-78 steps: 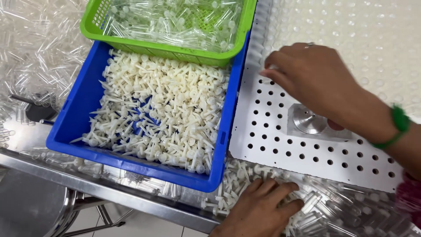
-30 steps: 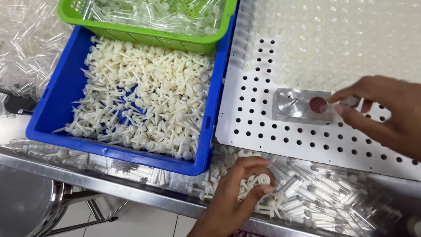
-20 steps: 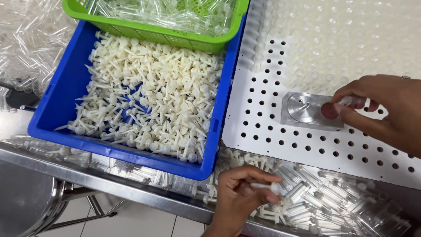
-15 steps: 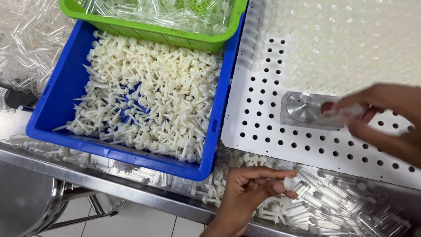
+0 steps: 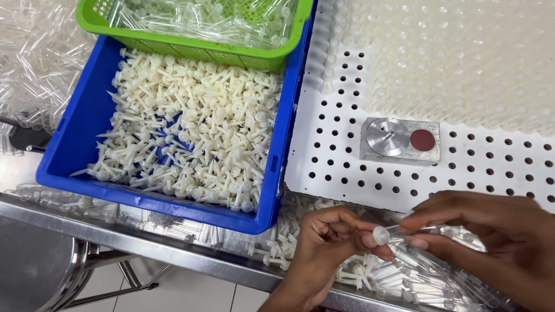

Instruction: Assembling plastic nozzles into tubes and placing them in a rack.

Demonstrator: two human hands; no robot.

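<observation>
My left hand (image 5: 326, 245) and my right hand (image 5: 491, 240) meet low in the view, over a heap of clear plastic tubes (image 5: 416, 277) on the steel table edge. Between their fingertips is one small clear tube with a white cap end (image 5: 388, 234); the right hand grips the tube body and the left fingers pinch at its white end. Just above the hands lies a white perforated board (image 5: 341, 156) carrying a small metal block (image 5: 400, 140) that has a round steel socket and a dark red disc.
A blue bin (image 5: 75, 144) full of white plastic plugs (image 5: 191, 138) sits at left. A green basket (image 5: 196, 49) of clear tubes rests on its far rim. Upright clear tubes (image 5: 462, 58) fill the board's far rows. A steel stool (image 5: 40, 277) stands below the table edge.
My right hand has left the metal block and come down to the left hand. The left hand has risen from the tube heap, and both now hold one tube between them.
</observation>
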